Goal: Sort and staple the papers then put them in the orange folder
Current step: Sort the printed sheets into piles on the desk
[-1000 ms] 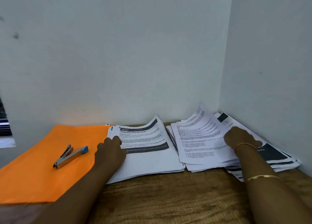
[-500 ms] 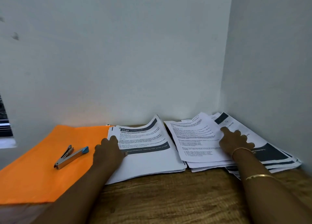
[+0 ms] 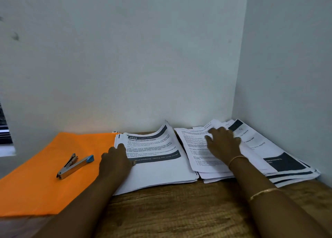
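Observation:
Two heaps of printed papers lie on the wooden desk. The middle stack [image 3: 158, 166] has a sheet with dark bands on top, its far edge curling up. My left hand [image 3: 115, 160] rests on this stack's left edge with fingers bent over it. The right heap [image 3: 280, 158] is spread loosely into the wall corner. My right hand [image 3: 221, 142] lies flat on the top text sheet [image 3: 195, 148] of that heap, fingers spread. The orange folder [image 3: 45, 180] lies closed at the left, with a metal stapler [image 3: 74, 164] with a blue tip on it.
White walls meet in a corner right behind the papers. A strip of bare wooden desk [image 3: 179, 210] runs along the near side. A window edge [image 3: 5, 139] shows at far left.
My right hand has slid left and farther back across the right heap, now flat on the top text sheet, which shifted left. My left hand has stayed on the middle stack.

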The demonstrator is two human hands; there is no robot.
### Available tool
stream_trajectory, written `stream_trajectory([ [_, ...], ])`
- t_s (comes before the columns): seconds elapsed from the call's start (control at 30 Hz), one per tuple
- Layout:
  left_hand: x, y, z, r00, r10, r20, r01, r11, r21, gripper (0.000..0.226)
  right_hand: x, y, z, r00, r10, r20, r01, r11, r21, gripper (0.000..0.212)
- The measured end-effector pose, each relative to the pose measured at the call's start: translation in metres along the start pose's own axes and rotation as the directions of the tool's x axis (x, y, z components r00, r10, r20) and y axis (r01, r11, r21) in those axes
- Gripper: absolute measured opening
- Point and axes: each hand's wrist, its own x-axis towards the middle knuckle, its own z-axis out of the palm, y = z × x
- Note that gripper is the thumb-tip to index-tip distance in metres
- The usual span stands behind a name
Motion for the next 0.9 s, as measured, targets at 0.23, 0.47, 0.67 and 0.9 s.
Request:
stream_trajectory([
  [0.23,0.001,0.001,0.004,0.998,0.047,-0.045,-0.045,0.998,0.043,0.049,-0.021,-0.037,0.009,0.961,-0.218,0.172,0.193,0.970,0.149,0.052],
  [0.47,0.006,-0.003,0.011,0.998,0.042,-0.039,-0.040,0.999,0.033,0.047,-0.027,-0.044,0.012,0.944,-0.250,0.214,0.223,0.964,0.144,0.047],
  [0.67,0.008,-0.004,0.012,0.997,0.065,-0.050,-0.063,0.998,0.031,0.042,-0.027,-0.043,0.012,0.945,-0.232,0.232,0.207,0.970,0.129,0.040],
  [0.9,0.009,-0.003,0.014,0.995,0.092,-0.048,-0.091,0.995,0.036,0.040,-0.028,-0.047,0.014,0.943,-0.234,0.238,0.213,0.971,0.111,0.041],
])
